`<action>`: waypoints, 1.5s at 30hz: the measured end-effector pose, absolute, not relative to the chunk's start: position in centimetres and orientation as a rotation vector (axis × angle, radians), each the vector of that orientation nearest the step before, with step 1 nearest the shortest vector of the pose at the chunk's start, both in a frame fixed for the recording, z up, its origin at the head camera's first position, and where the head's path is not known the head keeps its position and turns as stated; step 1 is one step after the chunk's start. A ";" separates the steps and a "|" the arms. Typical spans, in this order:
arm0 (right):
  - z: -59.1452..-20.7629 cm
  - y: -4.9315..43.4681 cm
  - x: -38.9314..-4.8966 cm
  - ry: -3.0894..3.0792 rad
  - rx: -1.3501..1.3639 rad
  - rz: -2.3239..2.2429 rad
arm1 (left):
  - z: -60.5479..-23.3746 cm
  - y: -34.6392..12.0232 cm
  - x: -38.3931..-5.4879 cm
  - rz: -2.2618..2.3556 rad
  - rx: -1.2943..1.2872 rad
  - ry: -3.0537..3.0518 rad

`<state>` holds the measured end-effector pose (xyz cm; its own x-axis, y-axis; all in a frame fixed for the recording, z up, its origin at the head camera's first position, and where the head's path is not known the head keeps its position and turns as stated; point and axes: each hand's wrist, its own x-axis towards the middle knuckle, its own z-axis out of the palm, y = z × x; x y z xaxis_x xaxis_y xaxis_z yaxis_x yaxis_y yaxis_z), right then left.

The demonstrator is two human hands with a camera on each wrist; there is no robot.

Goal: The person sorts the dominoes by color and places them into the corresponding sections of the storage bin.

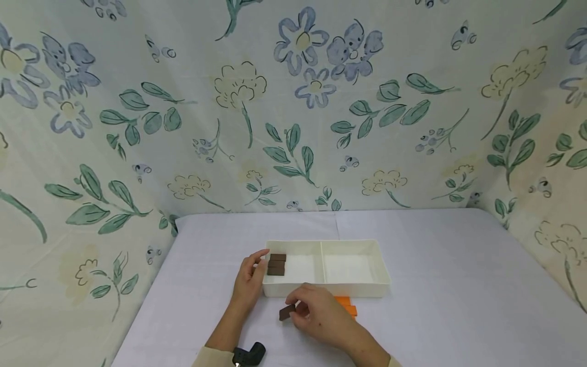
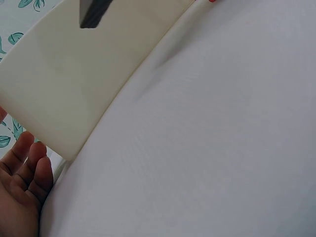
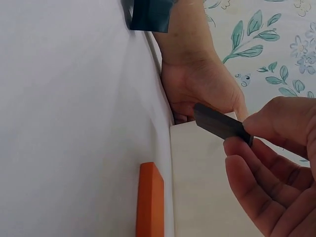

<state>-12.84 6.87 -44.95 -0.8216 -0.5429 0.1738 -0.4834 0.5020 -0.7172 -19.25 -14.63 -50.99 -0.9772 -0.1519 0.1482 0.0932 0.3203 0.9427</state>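
Note:
A thin, dark brown rectangular block (image 3: 222,123) is pinched between the thumb and fingers of my right hand (image 1: 323,316), just in front of a white two-compartment tray (image 1: 353,290). My left hand (image 1: 248,283) rests against the tray's left end, its fingers loosely bent along the end wall, with fingertips at the rim in the head view. More brown blocks (image 1: 276,271) lie together at the left side of the left compartment. Orange blocks (image 1: 350,309) lie on the table before the tray, partly hidden behind my right hand.
A white cloth (image 1: 458,285) covers the table. Behind and beside it hangs a floral curtain (image 1: 293,153). The tray's right compartment (image 1: 350,262) shows its bare floor. A black strap device (image 1: 249,353) sits on the left wrist.

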 end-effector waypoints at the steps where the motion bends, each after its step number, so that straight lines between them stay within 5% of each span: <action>1: -44.9 6.9 -12.8 2.646 -0.907 -1.258 | -51.0 -14.6 -19.3 -1.711 0.048 -2.376; 20: -43.1 5.5 -17.1 2.631 -0.634 -1.664 | -51.2 -15.0 -19.5 -1.737 0.051 -2.395; 45: -44.3 3.2 -23.3 2.662 -0.787 -0.880 | -51.2 -14.8 -19.4 -1.738 0.022 -2.372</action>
<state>-23.31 3.21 -44.31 -0.8296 -0.5564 -0.0467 -0.4191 0.6757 -0.6065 -19.40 -14.85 -51.19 -0.9798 -0.1298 0.1522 0.1061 0.3081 0.9454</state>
